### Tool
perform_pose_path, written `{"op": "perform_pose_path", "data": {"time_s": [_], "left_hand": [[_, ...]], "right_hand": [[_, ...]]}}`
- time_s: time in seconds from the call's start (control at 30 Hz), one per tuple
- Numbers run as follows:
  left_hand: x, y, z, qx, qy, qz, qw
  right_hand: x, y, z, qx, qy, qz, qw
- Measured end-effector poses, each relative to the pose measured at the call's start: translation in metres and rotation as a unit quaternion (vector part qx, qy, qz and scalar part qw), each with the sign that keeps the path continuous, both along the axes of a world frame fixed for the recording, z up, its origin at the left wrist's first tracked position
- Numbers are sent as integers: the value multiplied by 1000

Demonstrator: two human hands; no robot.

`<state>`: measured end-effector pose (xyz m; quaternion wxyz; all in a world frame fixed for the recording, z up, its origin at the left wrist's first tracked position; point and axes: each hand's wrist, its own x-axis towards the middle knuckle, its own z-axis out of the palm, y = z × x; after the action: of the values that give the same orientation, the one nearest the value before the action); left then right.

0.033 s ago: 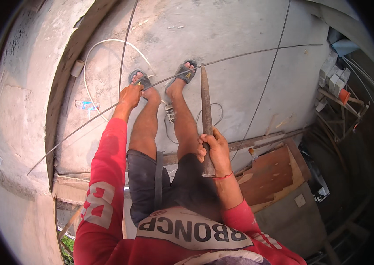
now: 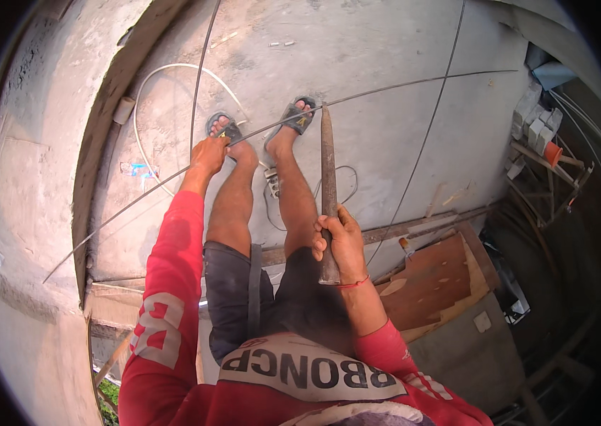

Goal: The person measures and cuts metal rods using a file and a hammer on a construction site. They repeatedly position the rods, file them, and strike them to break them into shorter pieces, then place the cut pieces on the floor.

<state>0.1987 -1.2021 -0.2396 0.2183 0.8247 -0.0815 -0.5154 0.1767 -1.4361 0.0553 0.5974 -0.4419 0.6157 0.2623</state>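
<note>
A long thin steel rod (image 2: 378, 90) runs slantwise from the lower left to the upper right. My left hand (image 2: 208, 156) is closed around it, above the left foot. In my right hand (image 2: 341, 241), the fingers wrap the near end of a thick, rusty tapered steel bar (image 2: 328, 163). The bar points away from me. Its narrow far tip meets the thin rod near the right foot, at least as seen from above; whether they touch or only overlap I cannot tell.
Both feet in dark slides stand on the concrete floor (image 2: 385, 142). A white hose (image 2: 140, 92) loops at left, with a socket strip (image 2: 272, 183) between the legs. Two more thin rods cross the view. A concrete ledge (image 2: 101, 106) borders the left; boards (image 2: 432, 284) and blocks (image 2: 538, 128) lie right.
My right hand and the near end of the tapered bar have shifted slightly left. The bar's far tip, the left hand and the thin rod stay nearly where they were.
</note>
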Motion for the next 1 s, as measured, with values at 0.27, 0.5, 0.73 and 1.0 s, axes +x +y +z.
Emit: {"op": "perform_pose_path", "data": {"time_s": [0.27, 0.5, 0.73, 1.0], "left_hand": [[3, -6, -10, 25, 8, 1, 1000], [1, -10, -12, 38, 22, -19, 999], [-8, -17, -16, 40, 33, -36, 998], [6, -14, -22, 56, 15, -49, 997]], "right_hand": [[0, 42, -35, -58, 14, -1, 998], [15, 63, -44, -85, 16, 15, 996], [20, 68, -56, -91, 6, 6, 996], [11, 64, -51, -86, -34, -3, 996]]}}
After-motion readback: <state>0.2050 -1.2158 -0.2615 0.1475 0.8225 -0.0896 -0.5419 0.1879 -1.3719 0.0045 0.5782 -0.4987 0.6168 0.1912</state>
